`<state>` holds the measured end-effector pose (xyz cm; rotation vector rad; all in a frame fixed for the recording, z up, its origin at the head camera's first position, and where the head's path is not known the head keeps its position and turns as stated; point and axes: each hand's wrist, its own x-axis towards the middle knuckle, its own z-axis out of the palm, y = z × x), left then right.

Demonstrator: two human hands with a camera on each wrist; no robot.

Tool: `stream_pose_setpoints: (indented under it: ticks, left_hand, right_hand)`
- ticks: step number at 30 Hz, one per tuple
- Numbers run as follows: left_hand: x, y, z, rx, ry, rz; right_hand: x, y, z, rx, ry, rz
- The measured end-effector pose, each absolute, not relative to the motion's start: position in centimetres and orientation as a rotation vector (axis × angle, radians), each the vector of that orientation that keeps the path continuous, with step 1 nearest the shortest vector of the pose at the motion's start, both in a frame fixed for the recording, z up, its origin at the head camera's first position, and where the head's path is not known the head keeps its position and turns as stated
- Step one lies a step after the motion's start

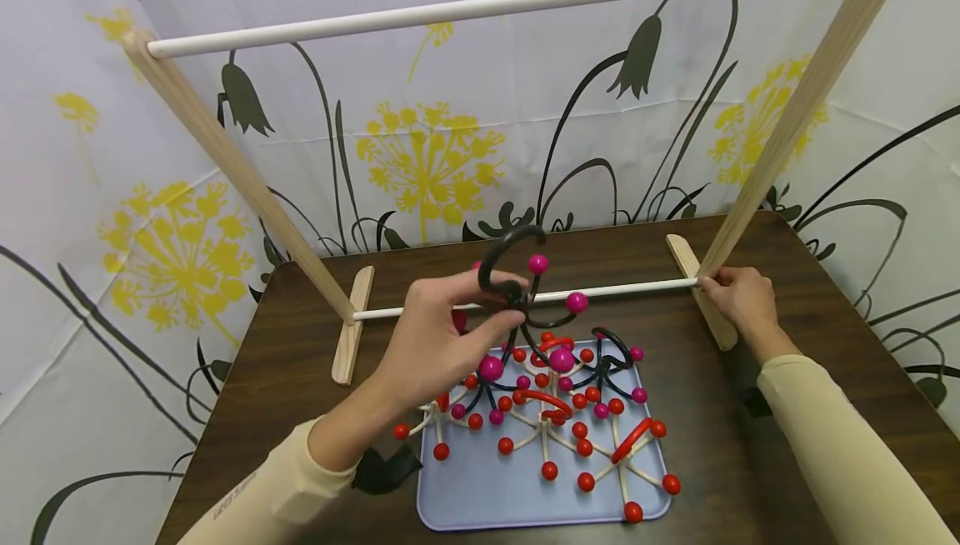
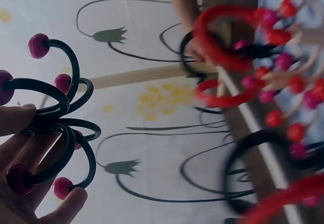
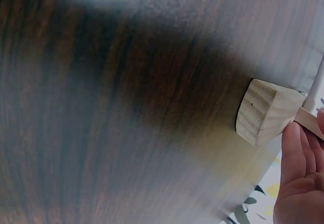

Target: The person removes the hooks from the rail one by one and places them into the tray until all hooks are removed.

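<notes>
Above the tray, my left hand grips a black hook hanger with curved arms and magenta ball tips. In the left wrist view, thumb and fingers hold the hanger near its centre, its arms curling outward. Off to the right, my right hand pinches the lower end of a wooden stand's right upright, where the white lower bar meets it. The right wrist view has that hand beside the stand's wooden foot.
A pale blue tray holds several white hangers with red hooks and red balls, and black ones with magenta balls. Behind it rises the stand with its white top bar. A flowered curtain backs the dark wooden table.
</notes>
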<state>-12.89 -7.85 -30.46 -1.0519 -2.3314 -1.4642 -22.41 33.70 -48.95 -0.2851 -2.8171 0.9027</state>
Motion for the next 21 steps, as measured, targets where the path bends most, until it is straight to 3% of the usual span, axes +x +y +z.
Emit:
stream_pose_setpoints:
  ticks: [15,21]
  left_hand:
    - [-3.0,-13.0,-40.3,-0.643,-2.528,-1.377]
    - [-1.0,-13.9,-43.9,-0.515,-2.588,-1.39]
  right_hand:
    - [-22.4,33.6,-48.6,-0.262,-2.823,0.886]
    - [-22.3,33.5,-48.8,-0.246,-2.829,0.874]
